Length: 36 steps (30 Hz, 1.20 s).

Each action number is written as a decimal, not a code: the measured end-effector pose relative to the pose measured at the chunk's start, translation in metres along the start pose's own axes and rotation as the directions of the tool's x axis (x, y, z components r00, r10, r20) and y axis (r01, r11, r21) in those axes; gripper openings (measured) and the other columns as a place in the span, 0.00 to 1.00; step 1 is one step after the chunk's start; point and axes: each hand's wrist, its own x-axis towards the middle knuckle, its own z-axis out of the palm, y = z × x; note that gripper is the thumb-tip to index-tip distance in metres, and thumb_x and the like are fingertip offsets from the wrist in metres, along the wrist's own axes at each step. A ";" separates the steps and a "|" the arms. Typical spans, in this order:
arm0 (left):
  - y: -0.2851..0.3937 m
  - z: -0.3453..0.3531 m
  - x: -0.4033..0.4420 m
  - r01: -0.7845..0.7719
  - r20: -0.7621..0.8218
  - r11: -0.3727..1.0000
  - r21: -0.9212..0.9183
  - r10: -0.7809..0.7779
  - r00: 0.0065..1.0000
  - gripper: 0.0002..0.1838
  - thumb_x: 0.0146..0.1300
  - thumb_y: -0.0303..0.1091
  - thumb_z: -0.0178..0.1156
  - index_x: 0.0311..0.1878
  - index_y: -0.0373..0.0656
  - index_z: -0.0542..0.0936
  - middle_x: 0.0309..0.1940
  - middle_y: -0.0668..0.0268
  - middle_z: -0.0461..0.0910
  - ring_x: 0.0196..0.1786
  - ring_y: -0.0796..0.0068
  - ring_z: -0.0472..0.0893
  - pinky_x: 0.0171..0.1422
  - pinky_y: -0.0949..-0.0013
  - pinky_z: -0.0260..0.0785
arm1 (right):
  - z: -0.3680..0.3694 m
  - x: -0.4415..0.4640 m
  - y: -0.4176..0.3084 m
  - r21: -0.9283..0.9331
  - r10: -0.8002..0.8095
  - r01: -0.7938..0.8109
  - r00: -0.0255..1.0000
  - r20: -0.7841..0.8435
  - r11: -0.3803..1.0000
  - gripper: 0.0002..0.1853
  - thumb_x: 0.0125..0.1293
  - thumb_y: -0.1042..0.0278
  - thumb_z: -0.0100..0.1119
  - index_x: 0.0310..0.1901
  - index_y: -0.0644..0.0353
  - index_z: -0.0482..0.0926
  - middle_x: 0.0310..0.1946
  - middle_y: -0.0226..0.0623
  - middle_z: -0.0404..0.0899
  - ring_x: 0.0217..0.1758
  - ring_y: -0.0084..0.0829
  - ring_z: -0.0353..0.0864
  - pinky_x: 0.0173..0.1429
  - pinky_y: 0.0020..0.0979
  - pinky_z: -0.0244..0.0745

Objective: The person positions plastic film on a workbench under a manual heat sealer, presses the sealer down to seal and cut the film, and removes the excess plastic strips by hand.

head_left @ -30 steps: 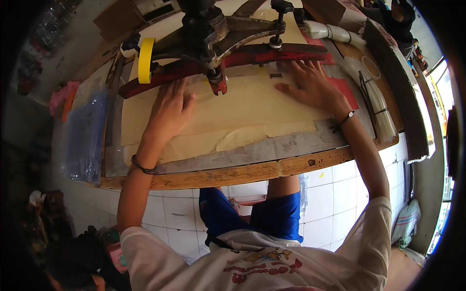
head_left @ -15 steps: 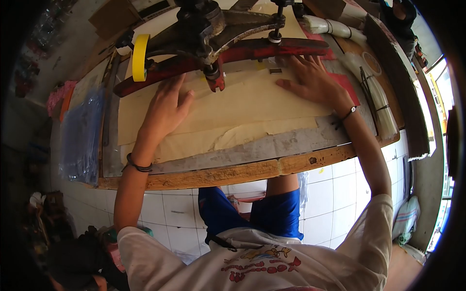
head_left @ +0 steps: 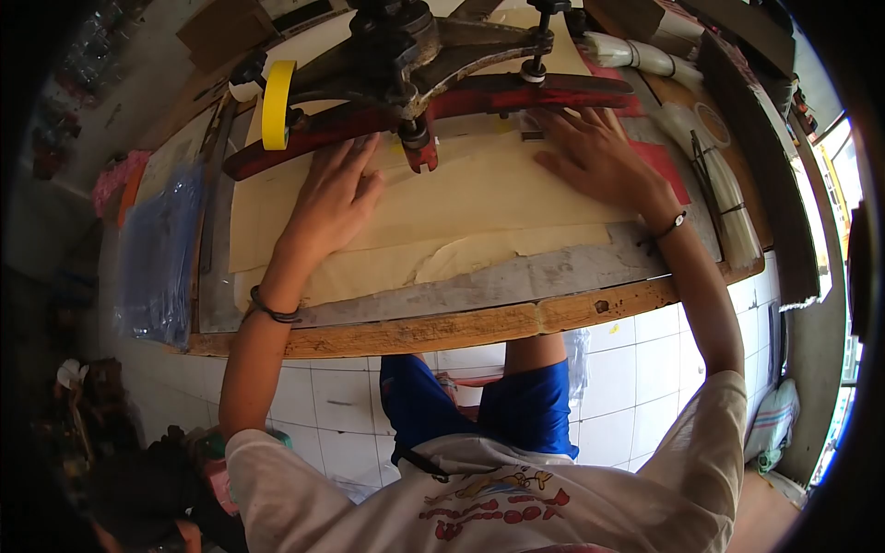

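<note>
Tan sheets (head_left: 442, 207) cover the middle of the table, the lower one with a torn, wrinkled edge. My left hand (head_left: 336, 198) lies on them at the left, fingers stretched under the red bar (head_left: 535, 96) of a dark metal press (head_left: 396, 64). On the right, my right hand (head_left: 599, 161) rests with its fingers spread near a small dark rectangle (head_left: 532, 135); its fingertips are partly behind the bar. A yellow ring (head_left: 277, 105) hangs at the bar's left end. Neither hand grips anything.
Clear plastic sleeves (head_left: 157, 258) lie at the left edge. Bundles of translucent strips (head_left: 724, 198) and a red sheet (head_left: 661, 170) are on the right. The wooden table edge (head_left: 433, 330) runs in front of my body. A person (head_left: 147, 498) is partly visible at lower left.
My left hand has shifted slightly right and its fingers reach a little further up the sheet. My right hand's fingers have moved slightly inward, nearer the dark rectangle.
</note>
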 end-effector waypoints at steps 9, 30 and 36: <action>0.003 0.001 0.001 -0.016 -0.015 0.999 -0.030 0.016 1.000 0.32 0.78 0.44 0.55 0.78 0.37 0.67 0.78 0.46 0.65 0.82 0.44 0.60 0.85 0.54 0.53 | -0.004 -0.002 0.001 -0.010 -0.015 0.015 1.000 0.021 1.000 0.24 0.80 0.51 0.51 0.70 0.51 0.76 0.67 0.40 0.78 0.76 0.43 0.68 0.83 0.48 0.51; -0.013 0.016 0.004 -0.078 -0.117 0.994 -0.078 0.068 0.991 0.33 0.71 0.43 0.63 0.76 0.42 0.70 0.71 0.48 0.72 0.74 0.41 0.68 0.80 0.48 0.59 | 0.007 -0.003 0.015 0.107 0.068 -0.065 0.997 -0.026 0.992 0.26 0.72 0.43 0.60 0.66 0.44 0.81 0.72 0.47 0.71 0.80 0.52 0.58 0.84 0.51 0.43; -0.006 0.010 0.005 -0.066 -0.093 0.995 -0.070 0.059 0.994 0.32 0.71 0.43 0.63 0.74 0.39 0.72 0.71 0.47 0.72 0.75 0.44 0.67 0.81 0.51 0.58 | 0.007 -0.001 0.016 0.150 0.103 -0.111 0.993 0.057 0.983 0.26 0.73 0.43 0.60 0.68 0.44 0.80 0.73 0.47 0.70 0.81 0.52 0.56 0.85 0.51 0.42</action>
